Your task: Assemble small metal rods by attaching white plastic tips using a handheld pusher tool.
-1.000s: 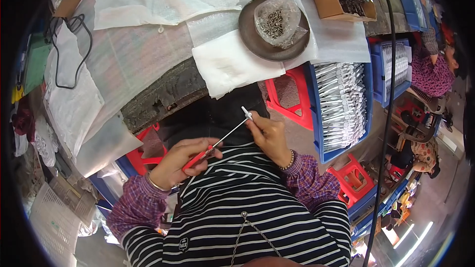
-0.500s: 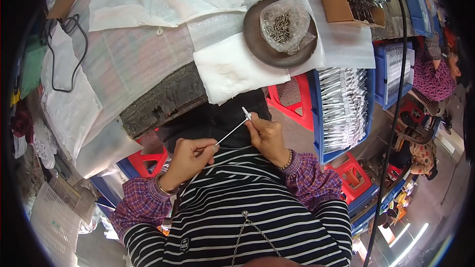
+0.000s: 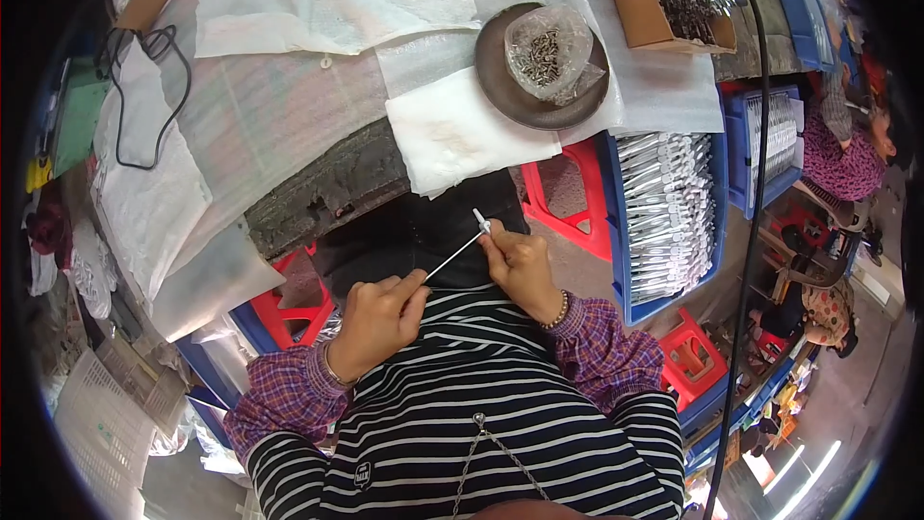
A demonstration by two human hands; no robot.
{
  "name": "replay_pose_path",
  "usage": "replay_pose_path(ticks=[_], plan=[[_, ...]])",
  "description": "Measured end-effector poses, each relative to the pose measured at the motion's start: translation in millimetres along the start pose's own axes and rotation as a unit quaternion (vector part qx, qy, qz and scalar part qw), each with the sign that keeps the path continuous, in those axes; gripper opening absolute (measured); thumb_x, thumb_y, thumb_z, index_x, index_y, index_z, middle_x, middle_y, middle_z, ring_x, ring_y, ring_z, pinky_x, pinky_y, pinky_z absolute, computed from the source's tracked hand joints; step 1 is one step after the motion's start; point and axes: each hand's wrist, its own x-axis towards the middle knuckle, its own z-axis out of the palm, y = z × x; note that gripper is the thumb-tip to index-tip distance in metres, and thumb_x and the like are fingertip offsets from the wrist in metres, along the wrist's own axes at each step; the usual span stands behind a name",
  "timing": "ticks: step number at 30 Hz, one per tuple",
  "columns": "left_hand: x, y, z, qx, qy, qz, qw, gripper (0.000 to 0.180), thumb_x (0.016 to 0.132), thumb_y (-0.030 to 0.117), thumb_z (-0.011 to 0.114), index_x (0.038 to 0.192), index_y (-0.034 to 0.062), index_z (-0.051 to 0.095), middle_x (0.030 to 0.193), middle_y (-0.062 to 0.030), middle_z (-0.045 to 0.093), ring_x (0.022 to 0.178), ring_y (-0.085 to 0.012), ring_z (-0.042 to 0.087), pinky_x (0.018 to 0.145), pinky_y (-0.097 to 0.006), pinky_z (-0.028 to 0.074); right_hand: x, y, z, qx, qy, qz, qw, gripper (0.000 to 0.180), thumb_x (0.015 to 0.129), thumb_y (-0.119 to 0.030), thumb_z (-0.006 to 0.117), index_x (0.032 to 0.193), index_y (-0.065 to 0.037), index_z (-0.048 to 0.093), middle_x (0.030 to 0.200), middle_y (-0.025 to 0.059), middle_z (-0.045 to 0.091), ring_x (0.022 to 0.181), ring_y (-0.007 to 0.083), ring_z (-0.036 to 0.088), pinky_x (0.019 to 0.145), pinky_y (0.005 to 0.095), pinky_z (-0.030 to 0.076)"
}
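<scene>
1. Metal and thin, a rod [image 3: 452, 255] runs slantwise between both hands, close to the person's striped chest and just below the table edge [image 3: 322, 195].
2. At its lower end the left hand [image 3: 377, 320] is curled shut, thumb and fingers pinched around the rod.
3. At the upper end the right hand [image 3: 522, 265] pinches a small white tip [image 3: 480, 221] between its fingertips.
4. On the table above lies a folded white cloth [image 3: 462, 130], and beside it a round brown dish [image 3: 539, 77] holding a clear bag of small screws [image 3: 547, 46].
5. To the person's right, a blue crate [image 3: 666, 217] holds rows of silvery parts, with a red stool [image 3: 573, 195] between it and the hands.
</scene>
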Motion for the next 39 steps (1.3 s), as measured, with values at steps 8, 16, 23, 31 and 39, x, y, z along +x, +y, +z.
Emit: replay_pose_path(ticks=[8,16,23,31,39], plan=[[-14.3,-6.5,5.9,0.107,0.022,0.062,0.992,0.018,0.082,0.017,0.060,0.095,0.0044,0.062,0.062,-0.0090,0.058,0.049,-0.0251,0.058,0.044,-0.035,0.046,0.7,-8.8,-5.1,-0.047,-0.027,-0.013,0.998,0.011,0.082,-0.008,0.063,0.089,0.001,0.064,0.054,0.0195,0.049,0.038,0.0266,0.046,0.039,0.0336,0.032],[-45.9,-18.4,-16.1,-0.042,0.045,-0.018,0.998,0.022,0.079,0.017,0.063,0.097,0.0076,0.058,0.080,-0.0081,0.059,0.070,-0.0281,0.060,0.059,-0.036,0.047,10.0,-30.3,-22.3,0.209,-0.114,0.187,0.953,0.021,0.087,-0.007,0.060,0.106,0.001,0.065,0.068,0.0023,0.063,0.055,0.0046,0.053,0.049,0.0185,0.044],[-143.6,-82.2,-29.9,-0.023,0.409,-0.137,0.902,0.018,0.077,-0.002,0.063,0.093,0.0033,0.057,0.079,-0.0027,0.061,0.067,-0.0095,0.059,0.057,-0.023,0.047,24.2,-40.6,-1.6,0.283,-0.217,0.176,0.918,0.025,0.088,-0.005,0.058,0.111,0.002,0.062,0.078,0.0046,0.064,0.060,0.0052,0.055,0.055,0.0181,0.046],[-256.5,-217.0,-55.5,0.081,0.509,-0.410,0.753,0.030,0.072,0.007,0.069,0.102,0.0100,0.067,0.064,0.0021,0.052,0.052,-0.0058,0.038,0.048,-0.024,0.033,17.7,-43.8,12.2,0.234,-0.277,0.154,0.919,0.022,0.087,-0.004,0.056,0.107,0.004,0.062,0.076,0.0045,0.064,0.059,0.0045,0.054,0.055,0.0180,0.046],[-255.1,-259.1,-45.9,0.065,0.456,-0.362,0.810,0.059,0.061,0.004,0.074,0.117,0.0113,0.058,0.102,-0.0082,0.064,0.065,-0.0163,0.056,0.061,-0.028,0.047,9.8,-36.2,8.6,0.226,-0.272,0.165,0.921,0.022,0.088,-0.003,0.056,0.108,0.005,0.062,0.078,0.0044,0.064,0.061,0.0042,0.053,0.055,0.0187,0.046]])
